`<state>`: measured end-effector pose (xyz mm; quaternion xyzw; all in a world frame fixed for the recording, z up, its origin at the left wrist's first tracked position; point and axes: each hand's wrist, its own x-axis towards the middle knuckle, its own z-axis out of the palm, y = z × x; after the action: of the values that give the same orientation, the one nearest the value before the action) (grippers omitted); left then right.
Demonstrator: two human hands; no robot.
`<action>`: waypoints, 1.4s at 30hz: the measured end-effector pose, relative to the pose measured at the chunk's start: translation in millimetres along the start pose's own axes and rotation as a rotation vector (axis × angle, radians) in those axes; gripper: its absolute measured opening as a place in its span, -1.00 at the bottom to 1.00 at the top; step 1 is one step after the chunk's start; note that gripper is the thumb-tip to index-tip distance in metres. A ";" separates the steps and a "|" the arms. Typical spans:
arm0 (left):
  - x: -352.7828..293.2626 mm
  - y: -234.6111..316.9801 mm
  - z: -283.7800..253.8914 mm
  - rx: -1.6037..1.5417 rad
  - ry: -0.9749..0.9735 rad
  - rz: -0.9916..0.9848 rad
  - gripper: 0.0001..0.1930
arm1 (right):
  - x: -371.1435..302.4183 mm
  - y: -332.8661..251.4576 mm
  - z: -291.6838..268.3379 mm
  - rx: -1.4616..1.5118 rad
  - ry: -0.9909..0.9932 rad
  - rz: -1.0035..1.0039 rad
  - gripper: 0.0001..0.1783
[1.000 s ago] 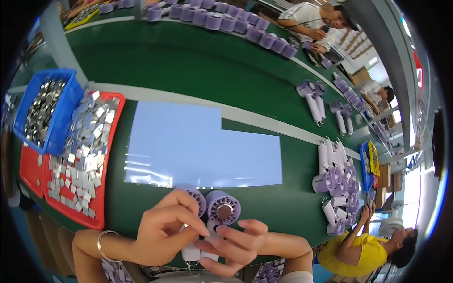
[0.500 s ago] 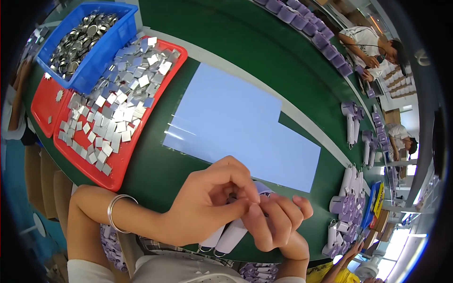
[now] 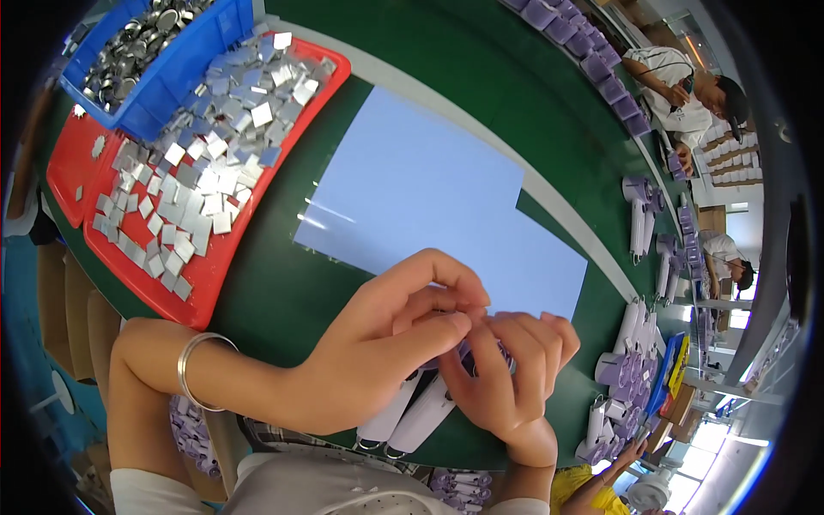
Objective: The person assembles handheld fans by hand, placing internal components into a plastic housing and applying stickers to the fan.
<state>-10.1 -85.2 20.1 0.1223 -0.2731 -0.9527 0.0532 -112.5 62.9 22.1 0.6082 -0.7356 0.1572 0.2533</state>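
Observation:
My left hand [image 3: 369,365] and my right hand [image 3: 511,378] meet fingertip to fingertip above the near edge of the table. Both are closed, thumbs and fingers pinched together; whatever lies between the tips is too small or hidden to name. Under them lie two pale lilac handles [image 3: 422,422] with wire loops at their near ends. Purple parts of these pieces show only in gaps between my fingers. Just beyond my hands, a light blue sheet [image 3: 429,197] lies flat on the green table [image 3: 270,283].
At left, a red tray [image 3: 206,296] holds many small silvery squares [image 3: 176,219]. A blue bin [image 3: 184,73] of round metal discs [image 3: 142,51] overlaps it. Purple-and-white handled pieces [image 3: 631,360] crowd the right side. Across the table a person [image 3: 678,94] is at work.
Both hands have risen a little away from me, still pinched together, and my right fingers are more upright. The tray and bin sit slightly higher and further left in view.

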 end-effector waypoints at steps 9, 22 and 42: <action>15.2 3.0 -14.8 0.595 -0.144 0.180 -0.62 | 2.7 30.2 1.5 0.387 -0.024 0.219 -0.60; 24.5 39.1 -21.2 1.945 -0.708 0.156 -0.28 | 0.2 10.0 -9.5 0.328 -0.307 0.246 -0.61; 29.0 31.9 -30.8 1.879 -0.719 0.257 -0.65 | 3.3 9.8 -1.8 0.550 -0.363 0.308 -0.65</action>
<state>-28.9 -132.6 5.9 -0.2098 -0.9227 -0.3198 -0.0477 -122.2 63.2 26.2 0.5536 -0.7819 0.2749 -0.0812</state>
